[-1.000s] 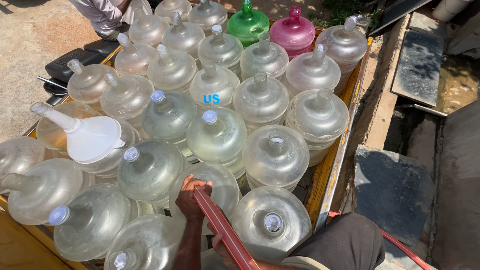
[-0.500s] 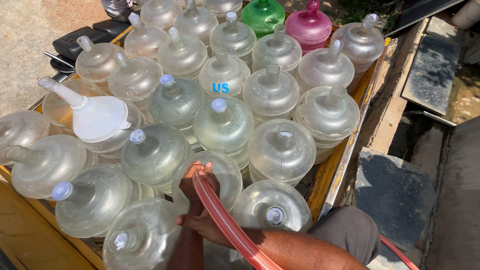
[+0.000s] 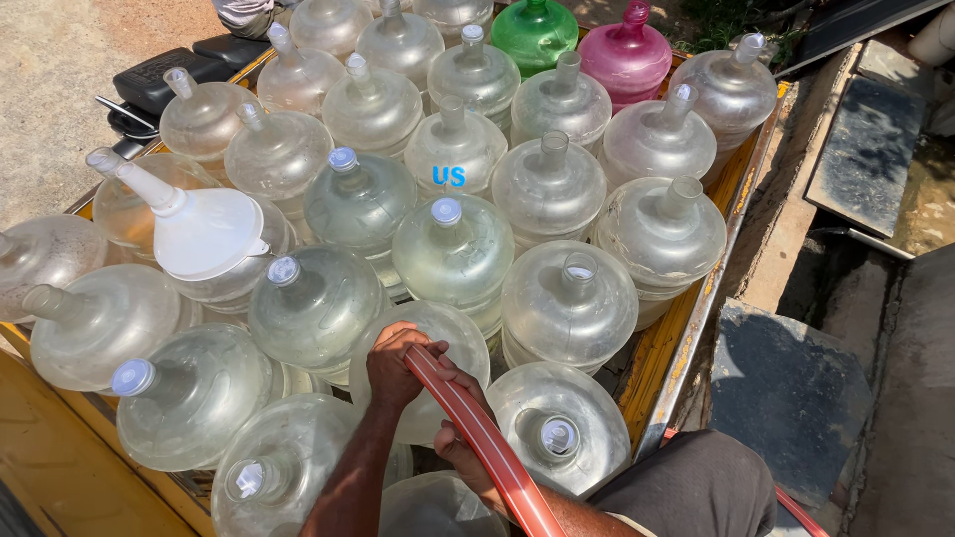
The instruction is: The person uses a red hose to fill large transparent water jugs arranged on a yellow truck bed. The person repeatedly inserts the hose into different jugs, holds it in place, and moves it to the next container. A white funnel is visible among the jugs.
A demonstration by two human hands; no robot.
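Since a second ago the red hose [image 3: 477, 438] sits further forward, its tip now at the mouth of a clear jug [image 3: 433, 378] that the left hand [image 3: 393, 363] covers, fingers curled over the neck. The right hand [image 3: 463, 452] clamps the hose; whether water flows is unclear. Beyond stand blue-capped jugs [image 3: 453, 254], a white funnel [image 3: 194, 224], then green [image 3: 535, 32] and pink jugs [image 3: 629, 55].

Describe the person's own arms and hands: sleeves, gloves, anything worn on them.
Both arms are bare along all that shows, with no sleeves in view. The left hand and right hand have no gloves. No rings, watch or bands can be seen on fingers or wrists. Dark grey trousers show below.
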